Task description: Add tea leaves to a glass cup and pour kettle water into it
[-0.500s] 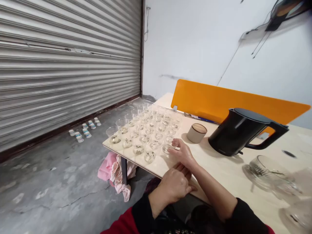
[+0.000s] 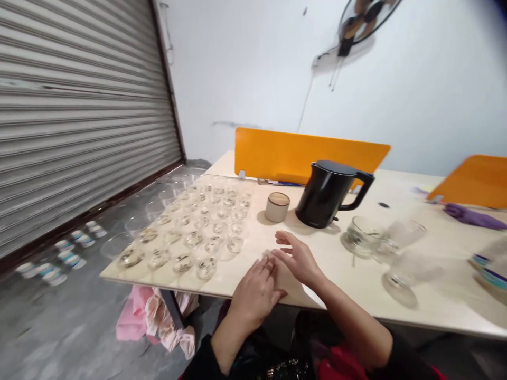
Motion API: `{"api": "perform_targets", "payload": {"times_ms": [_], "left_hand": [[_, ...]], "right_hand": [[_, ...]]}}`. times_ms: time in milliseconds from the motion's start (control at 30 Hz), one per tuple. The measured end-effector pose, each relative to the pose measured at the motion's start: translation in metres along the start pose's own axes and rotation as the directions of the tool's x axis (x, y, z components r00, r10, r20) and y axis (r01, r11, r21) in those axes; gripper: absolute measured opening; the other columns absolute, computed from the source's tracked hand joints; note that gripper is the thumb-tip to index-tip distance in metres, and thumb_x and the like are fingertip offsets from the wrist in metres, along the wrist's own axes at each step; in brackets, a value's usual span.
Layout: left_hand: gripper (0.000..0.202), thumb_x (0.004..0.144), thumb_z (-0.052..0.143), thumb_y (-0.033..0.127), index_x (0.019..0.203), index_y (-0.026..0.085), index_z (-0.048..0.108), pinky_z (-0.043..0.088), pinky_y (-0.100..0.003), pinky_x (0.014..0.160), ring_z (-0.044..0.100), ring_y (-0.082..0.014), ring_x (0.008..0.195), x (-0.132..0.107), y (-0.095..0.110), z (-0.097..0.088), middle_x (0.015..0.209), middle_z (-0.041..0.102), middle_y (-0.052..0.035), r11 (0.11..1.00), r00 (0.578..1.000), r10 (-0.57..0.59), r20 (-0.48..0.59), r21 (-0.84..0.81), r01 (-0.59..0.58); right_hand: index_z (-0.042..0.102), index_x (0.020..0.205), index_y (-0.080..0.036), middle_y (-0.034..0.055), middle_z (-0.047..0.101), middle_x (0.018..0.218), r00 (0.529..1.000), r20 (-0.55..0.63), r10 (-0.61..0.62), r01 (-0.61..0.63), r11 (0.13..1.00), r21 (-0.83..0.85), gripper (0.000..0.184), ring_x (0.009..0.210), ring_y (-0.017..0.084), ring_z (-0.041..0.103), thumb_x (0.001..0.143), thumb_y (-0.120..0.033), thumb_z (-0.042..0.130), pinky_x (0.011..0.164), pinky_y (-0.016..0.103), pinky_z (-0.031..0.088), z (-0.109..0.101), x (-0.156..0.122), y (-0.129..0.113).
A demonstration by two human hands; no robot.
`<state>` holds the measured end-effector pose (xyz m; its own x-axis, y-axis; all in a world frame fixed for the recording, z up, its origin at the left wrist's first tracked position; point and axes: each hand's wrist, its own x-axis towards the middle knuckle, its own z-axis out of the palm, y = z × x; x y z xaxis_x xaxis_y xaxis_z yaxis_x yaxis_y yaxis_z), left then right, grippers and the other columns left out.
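Observation:
My left hand [image 2: 254, 293] lies palm down at the table's front edge, fingers stretched out. My right hand [image 2: 298, 259] is held just right of it over the table, fingers apart and nothing visible between them. Near the left fingertips, the right fingers overlap in view; whether the hands touch I cannot tell. Left of both hands stand rows of clear cups, each with some dark leaf bits at the bottom; the nearest are a front cup [image 2: 206, 268] and a cup [image 2: 235, 244] behind it. A lidded canister [image 2: 277, 208] stands beyond my right hand.
A black kettle [image 2: 322, 198] stands behind, before an orange divider [image 2: 285, 155]. To the right are a glass cup [image 2: 362, 232] with dark leaves and blurred clear cups [image 2: 410, 269] on their sides. A purple cloth [image 2: 473, 216] lies far right. Pink cloth [image 2: 137, 311] hangs below the table.
The view has turned right. My right hand has drawn away from the cup it was beside. My left hand's fingers have straightened out from a more curled pose.

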<state>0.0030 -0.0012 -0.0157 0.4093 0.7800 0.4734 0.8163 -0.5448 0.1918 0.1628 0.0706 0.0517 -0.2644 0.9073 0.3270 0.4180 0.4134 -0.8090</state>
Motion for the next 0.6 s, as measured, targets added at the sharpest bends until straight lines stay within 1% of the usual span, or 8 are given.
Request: {"api": "perform_targets", "payload": {"times_ms": [133, 233, 300, 333, 367, 467, 533, 600], "left_hand": [[0.058, 0.101, 0.058, 0.048, 0.145, 0.011, 0.054, 0.047, -0.050, 0.119, 0.050, -0.0327, 0.145, -0.005, -0.002, 0.006, 0.154, 0.054, -0.0154, 0.997, 0.999, 0.049, -0.009, 0.062, -0.049], [0.052, 0.104, 0.054, 0.045, 0.144, 0.011, 0.056, 0.049, -0.051, 0.117, 0.052, -0.0323, 0.143, -0.006, -0.004, 0.007, 0.153, 0.056, -0.0158, 0.992, 0.996, 0.083, -0.021, 0.098, -0.080], [0.051, 0.105, 0.051, 0.044, 0.144, 0.012, 0.056, 0.050, -0.052, 0.115, 0.052, -0.0321, 0.143, -0.007, -0.005, 0.008, 0.153, 0.056, -0.0160, 0.989, 0.994, 0.101, -0.029, 0.112, -0.097], [0.050, 0.105, 0.050, 0.044, 0.144, 0.012, 0.056, 0.050, -0.052, 0.115, 0.052, -0.0319, 0.143, -0.007, -0.005, 0.008, 0.153, 0.056, -0.0157, 0.988, 0.994, 0.107, -0.031, 0.117, -0.103], [0.051, 0.105, 0.050, 0.044, 0.144, 0.013, 0.056, 0.050, -0.051, 0.115, 0.052, -0.0317, 0.143, -0.008, -0.006, 0.009, 0.153, 0.056, -0.0153, 0.987, 0.993, 0.110, -0.030, 0.121, -0.106], [0.051, 0.106, 0.048, 0.046, 0.144, 0.013, 0.056, 0.050, -0.051, 0.116, 0.052, -0.0314, 0.143, -0.009, -0.007, 0.010, 0.153, 0.056, -0.0140, 0.986, 0.994, 0.108, -0.022, 0.132, -0.104], [0.051, 0.105, 0.048, 0.046, 0.144, 0.013, 0.056, 0.049, -0.050, 0.116, 0.052, -0.0314, 0.144, -0.010, -0.007, 0.011, 0.153, 0.056, -0.0138, 0.985, 0.994, 0.108, -0.023, 0.134, -0.104], [0.051, 0.106, 0.048, 0.045, 0.144, 0.012, 0.056, 0.049, -0.050, 0.116, 0.051, -0.0313, 0.144, -0.010, -0.007, 0.011, 0.153, 0.056, -0.0138, 0.984, 0.993, 0.114, -0.026, 0.142, -0.109]], "right_hand": [[0.068, 0.118, -0.023, 0.0117, 0.075, 0.117, 0.986, -0.167, 0.013, -0.048, 0.977, -0.206, 0.036, 0.096, 0.025, 0.075, 0.090, -0.045, 0.067, 0.077, 0.039, 0.063, -0.088, -0.052, 0.005], [0.072, 0.111, -0.022, 0.0101, 0.078, 0.107, 0.920, -0.392, -0.017, -0.163, 0.892, -0.422, 0.034, 0.087, 0.025, 0.075, 0.092, -0.049, 0.063, 0.074, 0.038, 0.061, -0.169, -0.085, 0.007], [0.073, 0.114, -0.022, 0.0095, 0.079, 0.101, 0.857, -0.511, -0.066, -0.281, 0.772, -0.570, 0.038, 0.078, 0.025, 0.074, 0.093, -0.051, 0.061, 0.073, 0.040, 0.059, -0.221, -0.102, 0.013], [0.074, 0.115, -0.022, 0.0097, 0.079, 0.098, 0.845, -0.528, -0.088, -0.338, 0.677, -0.654, 0.040, 0.076, 0.026, 0.073, 0.093, -0.052, 0.060, 0.073, 0.042, 0.057, -0.243, -0.108, 0.017], [0.075, 0.114, -0.022, 0.0106, 0.079, 0.100, 0.856, -0.507, -0.099, -0.359, 0.591, -0.722, 0.040, 0.080, 0.028, 0.073, 0.093, -0.052, 0.058, 0.075, 0.044, 0.056, -0.262, -0.114, 0.022], [0.079, 0.111, -0.023, 0.0126, 0.079, 0.103, 0.937, -0.340, -0.077, -0.270, 0.455, -0.849, 0.041, 0.100, 0.035, 0.070, 0.093, -0.052, 0.055, 0.082, 0.048, 0.054, -0.295, -0.123, 0.040], [0.081, 0.108, -0.024, 0.0128, 0.080, 0.103, 0.968, -0.245, -0.045, -0.201, 0.443, -0.874, 0.039, 0.105, 0.035, 0.068, 0.093, -0.049, 0.054, 0.084, 0.047, 0.054, -0.299, -0.124, 0.052], [0.082, 0.103, -0.023, 0.0122, 0.080, 0.099, 0.978, -0.206, -0.009, -0.181, 0.448, -0.876, 0.038, 0.099, 0.032, 0.070, 0.095, -0.043, 0.051, 0.083, 0.044, 0.053, -0.295, -0.122, 0.060]]}}
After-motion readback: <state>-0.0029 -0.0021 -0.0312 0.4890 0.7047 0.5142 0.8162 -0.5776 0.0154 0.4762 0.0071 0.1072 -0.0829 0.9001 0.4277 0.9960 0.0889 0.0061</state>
